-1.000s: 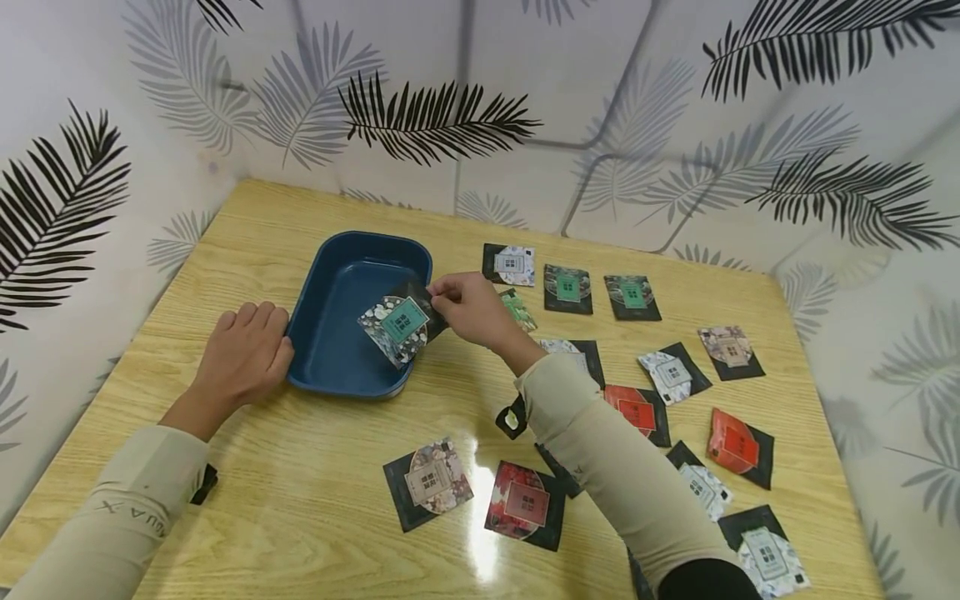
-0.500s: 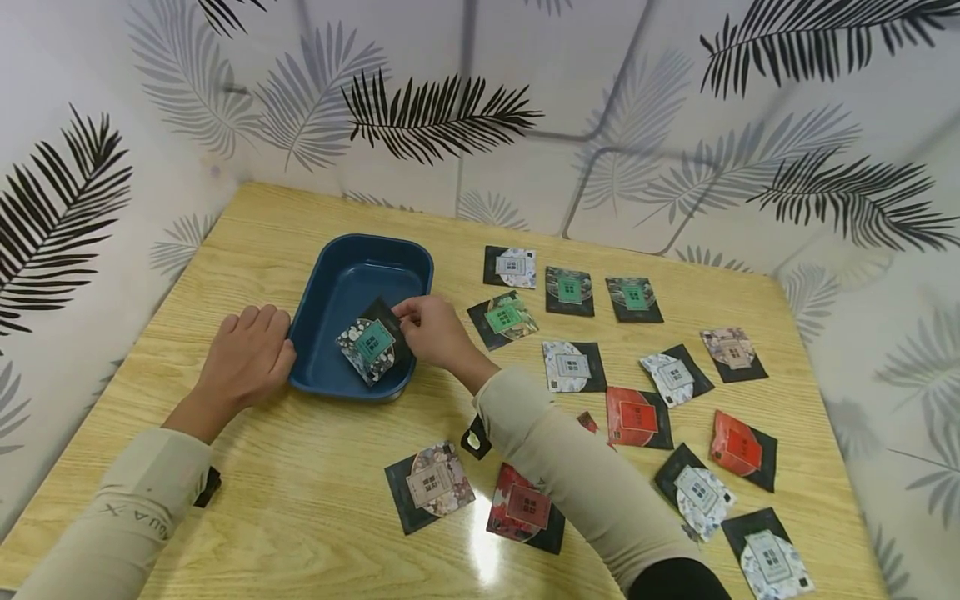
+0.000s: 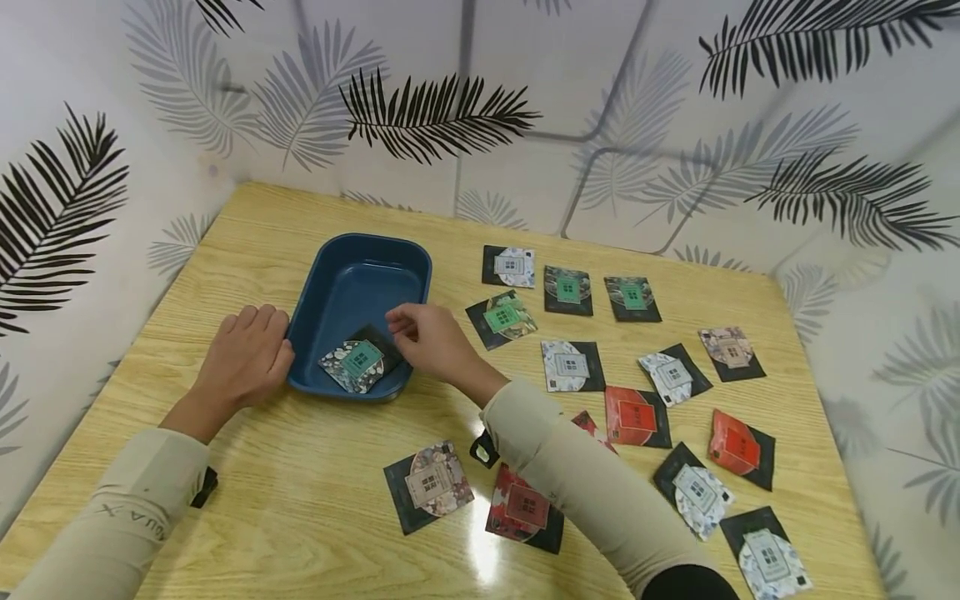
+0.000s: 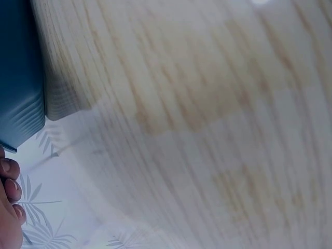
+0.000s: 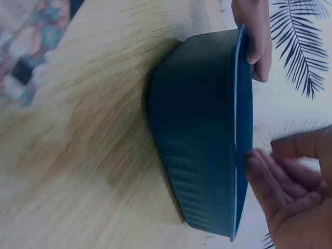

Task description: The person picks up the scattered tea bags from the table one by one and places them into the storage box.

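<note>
A deep blue plastic bin (image 3: 378, 315) stands at the left of the wooden table. My left hand (image 3: 246, 354) holds its left rim; in the right wrist view, that hand's thumb and fingers (image 5: 255, 44) show at the edge. A flat square black sachet with a teal label and floral print (image 3: 360, 360) lies inside, near the bin's front right corner. Over the right rim hovers my right hand (image 3: 429, 337), loosely bent and holding nothing. The right wrist view shows a gap between its thumb and fingers (image 5: 262, 179). In the left wrist view, fingertips (image 4: 13, 189) show beside the bin.
Several similar sachets lie spread over the table's middle and right, with green (image 3: 567, 290), red (image 3: 637, 417), white (image 3: 573, 367) and pinkish (image 3: 431, 486) prints. My right forearm (image 3: 585, 483) passes over some of them. A leaf-patterned curtain (image 3: 585, 108) backs the table.
My right hand carried the teal-labelled sachet leftward into the bin and let it go; the sachet now lies lower inside. My left hand has stayed at the rim.
</note>
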Tool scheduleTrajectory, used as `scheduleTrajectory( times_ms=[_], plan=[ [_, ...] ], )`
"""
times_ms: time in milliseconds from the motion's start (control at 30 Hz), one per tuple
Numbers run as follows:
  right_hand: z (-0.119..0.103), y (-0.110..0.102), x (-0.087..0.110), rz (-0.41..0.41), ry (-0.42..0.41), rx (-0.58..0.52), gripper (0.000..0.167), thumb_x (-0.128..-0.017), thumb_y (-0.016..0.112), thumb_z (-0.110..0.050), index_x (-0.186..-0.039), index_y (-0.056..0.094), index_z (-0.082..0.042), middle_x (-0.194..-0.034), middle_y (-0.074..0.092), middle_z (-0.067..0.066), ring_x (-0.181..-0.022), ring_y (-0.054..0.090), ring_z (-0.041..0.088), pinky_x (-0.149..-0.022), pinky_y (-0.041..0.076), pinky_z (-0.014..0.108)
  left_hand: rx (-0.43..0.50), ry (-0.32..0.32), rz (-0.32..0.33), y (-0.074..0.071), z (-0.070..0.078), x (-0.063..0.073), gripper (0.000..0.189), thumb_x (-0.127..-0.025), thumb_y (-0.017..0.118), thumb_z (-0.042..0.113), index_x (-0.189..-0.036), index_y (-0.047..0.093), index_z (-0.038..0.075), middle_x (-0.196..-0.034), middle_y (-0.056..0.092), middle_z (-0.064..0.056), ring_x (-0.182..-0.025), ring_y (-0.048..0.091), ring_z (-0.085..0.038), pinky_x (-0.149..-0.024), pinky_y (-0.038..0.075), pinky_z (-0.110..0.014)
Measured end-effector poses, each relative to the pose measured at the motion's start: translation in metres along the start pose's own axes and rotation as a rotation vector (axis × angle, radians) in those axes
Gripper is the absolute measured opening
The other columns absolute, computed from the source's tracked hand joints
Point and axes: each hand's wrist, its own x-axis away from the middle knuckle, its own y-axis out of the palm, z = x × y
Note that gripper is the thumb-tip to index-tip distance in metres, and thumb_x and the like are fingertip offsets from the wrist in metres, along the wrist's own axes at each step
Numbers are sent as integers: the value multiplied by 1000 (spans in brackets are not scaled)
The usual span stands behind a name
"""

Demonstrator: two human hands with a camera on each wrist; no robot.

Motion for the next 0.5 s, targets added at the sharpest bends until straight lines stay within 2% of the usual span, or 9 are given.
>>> scheduleTrajectory(
  times_ms=[133, 267, 500],
  plan=[
    [2, -1, 13, -57, -95, 51, 25, -95, 61, -6, -119, 66, 2, -113, 71, 15, -102, 70, 23, -89, 55, 29, -1, 5, -1, -2, 0, 0, 14, -91, 39, 16, -83, 42, 4, -80, 42, -12, -73, 38, -29, -65, 26, -39],
    [1, 0, 26, -140, -141, 98, 22, -95, 63, -10, -114, 68, 0, -107, 72, 10, -97, 69, 19, -84, 54, 23, 1, 13, 9, -2, 0, 1, 14, -91, 40, 16, -82, 44, 5, -79, 42, -11, -71, 37, -28, -65, 26, -39],
    [0, -1, 47, -284, -234, 192, 19, -95, 63, -10, -111, 70, -2, -105, 73, 9, -92, 69, 18, -82, 54, 24, 1, 5, 11, -1, 2, 0, 15, -90, 40, 16, -80, 45, 5, -78, 44, -11, -72, 40, -29, -65, 28, -40]
  ],
)
